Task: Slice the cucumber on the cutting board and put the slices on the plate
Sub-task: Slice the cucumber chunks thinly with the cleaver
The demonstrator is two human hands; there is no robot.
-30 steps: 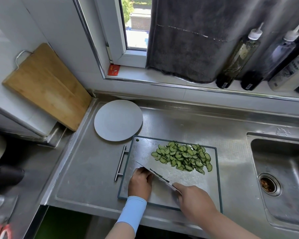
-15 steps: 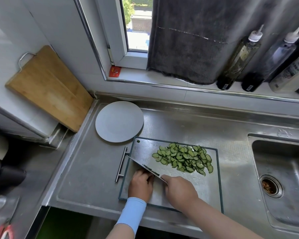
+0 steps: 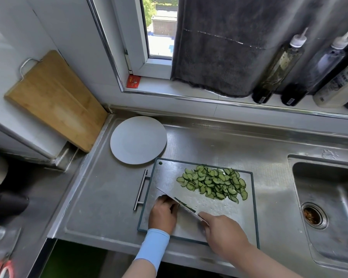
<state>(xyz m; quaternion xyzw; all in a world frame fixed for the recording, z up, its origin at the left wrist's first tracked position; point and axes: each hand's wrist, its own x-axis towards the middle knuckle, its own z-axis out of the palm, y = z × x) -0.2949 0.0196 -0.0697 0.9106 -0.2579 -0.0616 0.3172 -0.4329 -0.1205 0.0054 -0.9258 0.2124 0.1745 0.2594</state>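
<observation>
A pile of thin green cucumber slices lies on the right half of the grey cutting board. My right hand grips the handle of a knife whose blade slants across the board's near left part, with green bits stuck to it. My left hand rests on the board against the blade's left side with its fingers curled; anything under them is hidden. The round grey plate sits just beyond the board's far left corner with nothing on it.
A wooden board leans on the wall at the left. The sink lies to the right of the cutting board. Three bottles and a dark towel stand along the window sill. Red scissors lie at the bottom left.
The knife and my right hand slid forward and left half a second ago, then drew back toward me and to the right. My left hand stayed in place.
</observation>
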